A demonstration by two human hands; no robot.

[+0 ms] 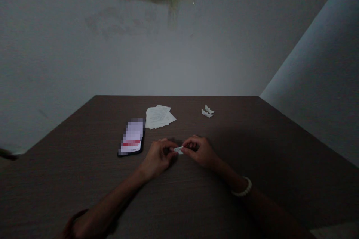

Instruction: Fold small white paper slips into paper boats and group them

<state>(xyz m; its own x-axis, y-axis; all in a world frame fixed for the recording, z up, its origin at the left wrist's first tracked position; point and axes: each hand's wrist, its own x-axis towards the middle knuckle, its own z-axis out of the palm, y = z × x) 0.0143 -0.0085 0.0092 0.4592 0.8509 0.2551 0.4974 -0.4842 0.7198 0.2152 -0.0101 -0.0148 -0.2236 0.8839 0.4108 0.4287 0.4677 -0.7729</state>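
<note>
Between my two hands is a small folded piece of paper [178, 150], white with faint print, just above or on the table. My left hand [160, 155] pinches its left end between thumb and forefinger. At its right end, my right hand [200, 151] grips it the same way, with the other fingers curled in. The fingertips hide both ends of the paper, so its full folded shape cannot be made out. Farther back on the right lie two small folded paper boats [207, 114], close beside each other.
A loose stack of printed paper sheets [158, 117] lies behind my left hand. Left of it is a phone [131, 137] with a lit, blurred screen. The dark wooden table [84, 179] runs back to a grey wall [179, 59].
</note>
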